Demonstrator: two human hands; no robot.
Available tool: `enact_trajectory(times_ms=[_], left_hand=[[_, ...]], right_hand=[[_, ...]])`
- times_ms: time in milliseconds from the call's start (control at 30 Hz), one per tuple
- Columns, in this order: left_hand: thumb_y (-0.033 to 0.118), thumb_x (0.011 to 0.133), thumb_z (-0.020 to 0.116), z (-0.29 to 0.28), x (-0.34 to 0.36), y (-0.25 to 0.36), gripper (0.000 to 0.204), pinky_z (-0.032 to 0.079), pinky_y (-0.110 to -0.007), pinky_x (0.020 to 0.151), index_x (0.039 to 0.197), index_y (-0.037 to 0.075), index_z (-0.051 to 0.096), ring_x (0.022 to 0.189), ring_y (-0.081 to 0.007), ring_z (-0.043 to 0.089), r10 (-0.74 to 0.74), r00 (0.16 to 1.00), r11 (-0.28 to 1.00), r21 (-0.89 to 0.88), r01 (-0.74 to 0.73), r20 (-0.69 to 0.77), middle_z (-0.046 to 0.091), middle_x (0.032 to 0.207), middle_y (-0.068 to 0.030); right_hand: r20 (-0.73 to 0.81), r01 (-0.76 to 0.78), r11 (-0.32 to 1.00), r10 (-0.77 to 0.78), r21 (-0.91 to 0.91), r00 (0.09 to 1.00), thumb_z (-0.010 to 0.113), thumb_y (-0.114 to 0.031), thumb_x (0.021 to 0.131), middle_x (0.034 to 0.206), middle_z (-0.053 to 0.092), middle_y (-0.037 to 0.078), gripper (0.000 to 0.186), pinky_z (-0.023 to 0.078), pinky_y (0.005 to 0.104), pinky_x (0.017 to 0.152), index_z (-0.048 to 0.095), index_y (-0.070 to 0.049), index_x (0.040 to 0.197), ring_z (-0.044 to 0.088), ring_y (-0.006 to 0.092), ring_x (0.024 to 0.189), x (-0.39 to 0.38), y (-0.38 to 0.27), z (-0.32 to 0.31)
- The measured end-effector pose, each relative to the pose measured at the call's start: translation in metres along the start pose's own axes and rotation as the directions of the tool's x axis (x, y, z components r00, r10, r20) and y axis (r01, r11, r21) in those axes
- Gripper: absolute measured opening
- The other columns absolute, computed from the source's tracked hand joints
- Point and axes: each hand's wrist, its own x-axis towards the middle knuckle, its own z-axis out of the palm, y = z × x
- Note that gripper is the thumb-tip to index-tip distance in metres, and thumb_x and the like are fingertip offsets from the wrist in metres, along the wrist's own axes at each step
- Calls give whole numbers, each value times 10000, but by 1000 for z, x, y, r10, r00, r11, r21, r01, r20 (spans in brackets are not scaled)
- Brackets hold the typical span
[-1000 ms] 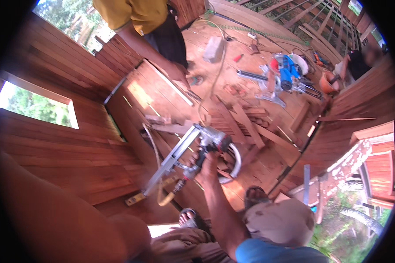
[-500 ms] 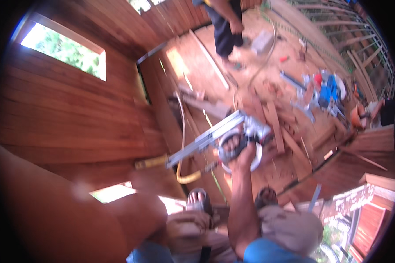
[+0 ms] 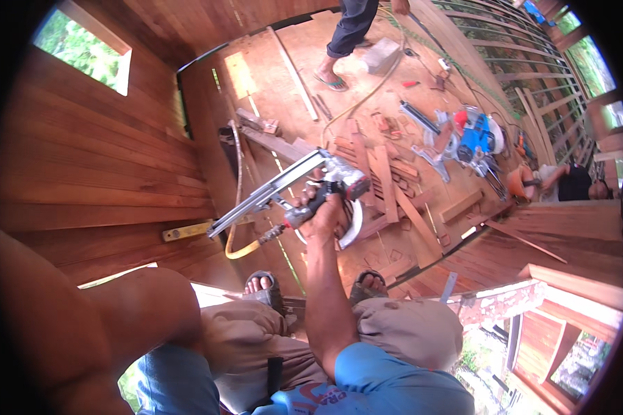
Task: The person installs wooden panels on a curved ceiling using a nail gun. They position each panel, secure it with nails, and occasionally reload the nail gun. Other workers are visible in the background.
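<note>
Head view: a plank wall (image 3: 104, 159) fills your left side, and a wooden floor (image 3: 266, 97) spreads ahead of you, scattered with loose boards (image 3: 387, 183). Beyond the boards, a co-worker's dark-trousered leg (image 3: 353, 31) stands at the top. Your left arm (image 3: 138, 304) bends up close to the camera; its hand is out of view, so I cannot tell its grip. Your knees are below, above two sandalled feet. To the right of the boards sits a blue power saw (image 3: 481, 138). A nail gun (image 3: 339, 169) hangs centrally above the floor, in front of your knees, its long silver rail slanting down to the left. Your right hand (image 3: 318, 218) wraps its black handle, fingers closed around it. A yellow hose (image 3: 242, 252) joins the handle's lower end. A small red object (image 3: 410, 84) lies farther off.
</note>
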Motion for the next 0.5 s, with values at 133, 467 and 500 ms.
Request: enact_trajectory(times_ms=[133,467,500], left_hand=[[134,876,647,0,10,-2,385,499,-350,901,1205,-58,586,1125,-241,598,19,1000,1000,-19,-19,-7,596,1239,-183],[87,886,629,-4,40,-28,343,496,-349,903,1198,-51,597,1131,-233,597,-23,998,999,42,25,-54,601,1241,-170],[82,886,627,-5,42,-32,339,495,-349,904,1197,-50,598,1132,-232,597,-55,997,997,51,58,-60,602,1241,-169]], right_hand=[[38,21,1000,-21,16,999,509,-318,964,683,477,-8,329,469,358,572,575,-106,1207,484,137,570,4,0,4],[26,23,1000,-23,22,999,514,-324,958,641,466,-13,308,463,339,550,573,-136,1194,478,138,531,5,-9,-11],[45,26,999,-27,21,999,510,-336,964,653,467,-20,332,465,338,563,575,-118,1206,486,127,551,4,-8,-12]])
